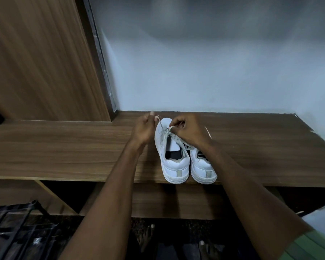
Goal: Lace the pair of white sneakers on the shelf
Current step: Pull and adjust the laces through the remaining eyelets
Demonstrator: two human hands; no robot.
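Wood shelf (64, 147) against a pale wall, sneakers (188, 162) centre frame, heels toward the camera. Left hand (142, 129) pinches the lace (159, 121), pulled up-left; right hand (188, 129) pinches lace at the left sneaker's (174, 166) eyelets. Shoe's long axis runs away from the person, hands either side of the toe end.

**What there is, by number**

Two white sneakers stand side by side in the middle of the frame, the left sneaker (174, 156) and the right sneaker (203, 169), heels toward the camera. Two hands are above them: the left hand (144, 129) and the right hand (186, 128). One lace (160, 124) runs between the hands and the left sneaker. One wooden shelf (64, 147) crosses the middle of the frame. Two bare feet (146, 239) show at the bottom centre. One black metal rack (17, 231) is in the lower left. One green sleeve (311, 246) is in the lower right.
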